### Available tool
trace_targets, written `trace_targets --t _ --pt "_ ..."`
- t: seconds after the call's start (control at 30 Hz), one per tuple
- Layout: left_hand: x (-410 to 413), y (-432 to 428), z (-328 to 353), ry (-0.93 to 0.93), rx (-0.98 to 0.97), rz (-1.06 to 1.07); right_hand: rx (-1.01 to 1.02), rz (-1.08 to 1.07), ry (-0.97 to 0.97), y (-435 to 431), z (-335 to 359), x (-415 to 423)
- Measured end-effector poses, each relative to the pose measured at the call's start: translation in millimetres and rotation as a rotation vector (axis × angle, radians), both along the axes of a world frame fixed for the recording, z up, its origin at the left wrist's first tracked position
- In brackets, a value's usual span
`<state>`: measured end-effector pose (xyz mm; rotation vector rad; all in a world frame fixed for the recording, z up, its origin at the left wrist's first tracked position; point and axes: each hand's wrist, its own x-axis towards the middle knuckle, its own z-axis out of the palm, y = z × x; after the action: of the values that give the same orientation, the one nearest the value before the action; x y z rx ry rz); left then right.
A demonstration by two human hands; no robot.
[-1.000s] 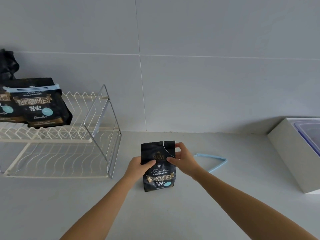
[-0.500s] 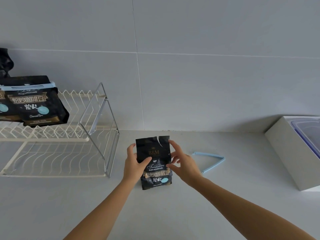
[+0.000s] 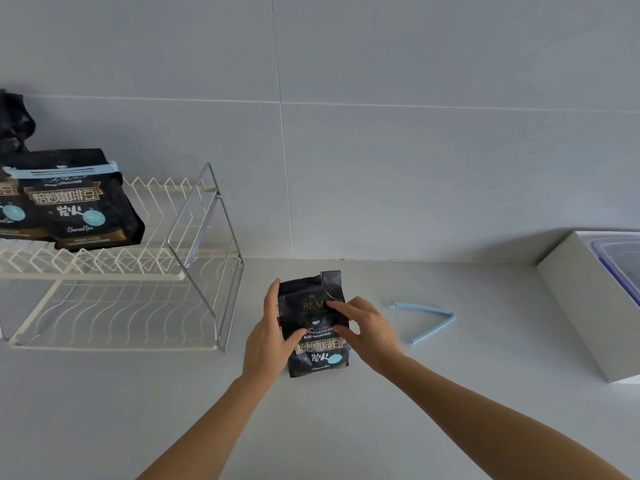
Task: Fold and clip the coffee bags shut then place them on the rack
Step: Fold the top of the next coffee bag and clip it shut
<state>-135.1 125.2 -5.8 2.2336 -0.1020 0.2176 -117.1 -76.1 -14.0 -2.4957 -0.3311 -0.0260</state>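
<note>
A black coffee bag [image 3: 313,355] stands on the white counter at the centre, its torn top unfolded and upright. My left hand [image 3: 268,332] grips its left edge, thumb across the front. My right hand [image 3: 363,329] presses its fingers on the bag's front and right side. A light blue bag clip [image 3: 427,322] lies open in a V on the counter just right of my right hand. On the white wire rack [image 3: 114,275] at left, a black coffee bag [image 3: 79,206] with a blue clip across its top rests on the upper tier beside another bag [image 3: 8,209].
A white box [image 3: 585,306] holding a clear blue-rimmed container [image 3: 620,261] stands at the right edge. The rack's chrome end frame [image 3: 207,251] lies close to my left hand. A tiled wall runs behind the counter.
My right hand slid down from the bag's top edge onto its front. My left hand shifted to the bag's left edge. The bag stayed in place.
</note>
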Motion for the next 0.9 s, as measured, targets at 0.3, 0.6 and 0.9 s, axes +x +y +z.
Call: trace_targets --t 0.3,0.6,0.9 --pt "2.2 -0.6 -9.4 0.024 -0.048 0.061 0.014 -0.033 0.001 -2.5 0.5 0.7" --pt "6.6 15.1 -8.6 -0.004 0.120 -0.104 0.019 -0.028 -0.053 -5.5 -0.8 1.4" --pt "6.4 13.2 -17.4 -0.001 0.118 -0.080 0.013 -0.029 0.110 -5.1 -5.1 6.5"
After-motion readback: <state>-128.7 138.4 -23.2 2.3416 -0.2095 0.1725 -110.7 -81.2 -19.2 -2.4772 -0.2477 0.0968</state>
